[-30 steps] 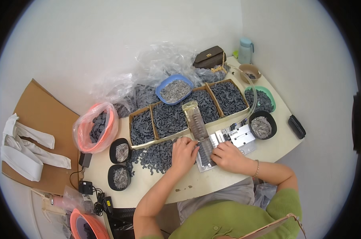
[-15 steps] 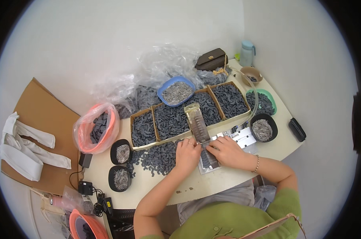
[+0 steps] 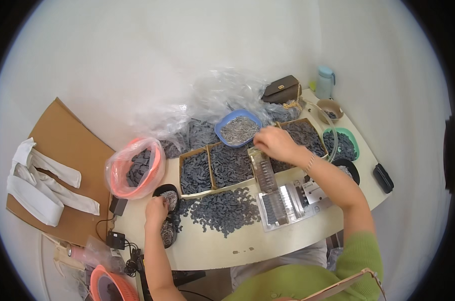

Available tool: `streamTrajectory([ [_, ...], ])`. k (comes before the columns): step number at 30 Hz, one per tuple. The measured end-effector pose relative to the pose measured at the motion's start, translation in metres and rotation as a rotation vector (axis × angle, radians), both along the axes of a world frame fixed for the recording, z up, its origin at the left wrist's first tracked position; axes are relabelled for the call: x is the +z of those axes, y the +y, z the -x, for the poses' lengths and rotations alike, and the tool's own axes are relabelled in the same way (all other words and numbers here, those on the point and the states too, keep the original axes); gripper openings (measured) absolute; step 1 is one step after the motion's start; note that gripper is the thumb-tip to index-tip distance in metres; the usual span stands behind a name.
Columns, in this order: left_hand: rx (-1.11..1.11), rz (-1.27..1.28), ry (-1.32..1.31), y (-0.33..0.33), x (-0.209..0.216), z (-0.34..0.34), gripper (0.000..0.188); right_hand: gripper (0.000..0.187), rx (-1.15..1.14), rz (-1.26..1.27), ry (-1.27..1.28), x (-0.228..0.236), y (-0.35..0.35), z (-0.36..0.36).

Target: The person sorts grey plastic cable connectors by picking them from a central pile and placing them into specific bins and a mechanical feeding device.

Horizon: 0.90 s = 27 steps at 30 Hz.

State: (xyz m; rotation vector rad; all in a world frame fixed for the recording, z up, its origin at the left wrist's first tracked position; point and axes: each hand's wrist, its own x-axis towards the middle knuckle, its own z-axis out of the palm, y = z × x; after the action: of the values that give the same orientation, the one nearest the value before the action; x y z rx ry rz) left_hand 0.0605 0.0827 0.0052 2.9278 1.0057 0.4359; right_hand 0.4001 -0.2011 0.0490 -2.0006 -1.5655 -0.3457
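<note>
At the left of the table, my left hand (image 3: 156, 210) reaches to a black bowl (image 3: 172, 189) of thin metal pins. Its fingers curl together at the bowl's rim; what they hold, if anything, is hidden. My right hand (image 3: 279, 144) hangs over the far end of a narrow clear plastic tray (image 3: 263, 173), just below the blue tray (image 3: 218, 131) of metal pins. Its fingers are bunched downward, and I cannot make out what is in them. On the near side lies a metal fixture (image 3: 292, 203) with a row of dark parts (image 3: 272, 208) along its left part.
Small dark-grey parts (image 3: 222, 210) lie loose on the table (image 3: 207, 253). Behind them stands a divided carton (image 3: 211, 168) full of such parts. A coral basket (image 3: 159, 173) is at left, a green tray (image 3: 357, 145) and black case (image 3: 383, 178) at right.
Both hands have left the metal fixture. My left hand has gone left to the black bowls, my right hand up and away toward the blue tray. The view has shifted slightly.
</note>
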Motion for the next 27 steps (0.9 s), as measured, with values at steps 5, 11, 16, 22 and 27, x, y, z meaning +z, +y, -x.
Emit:
streamTrajectory([
  [5, 0.039, 0.118, 0.117, 0.010, -0.006, 0.000, 0.011, 0.015, -0.190, 0.342, -0.102, -0.001, 0.072, -0.034],
  [11, 0.033, 0.077, 0.091, 0.012, -0.007, 0.003, 0.008, 0.013, -0.330, 0.474, -0.150, -0.001, 0.101, -0.033],
  [16, -0.020, 0.022, 0.045, 0.014, -0.013, 0.001, 0.010, 0.016, -0.365, 0.296, -0.133, -0.033, 0.110, -0.064],
  [22, 0.016, -0.023, -0.001, 0.007, -0.009, 0.001, 0.009, 0.013, -0.297, 0.358, 0.076, -0.008, 0.097, -0.057],
  [27, 0.035, -0.093, -0.043, -0.005, 0.002, -0.007, 0.010, 0.021, -0.199, 0.531, 0.056, 0.001, 0.094, -0.037],
])
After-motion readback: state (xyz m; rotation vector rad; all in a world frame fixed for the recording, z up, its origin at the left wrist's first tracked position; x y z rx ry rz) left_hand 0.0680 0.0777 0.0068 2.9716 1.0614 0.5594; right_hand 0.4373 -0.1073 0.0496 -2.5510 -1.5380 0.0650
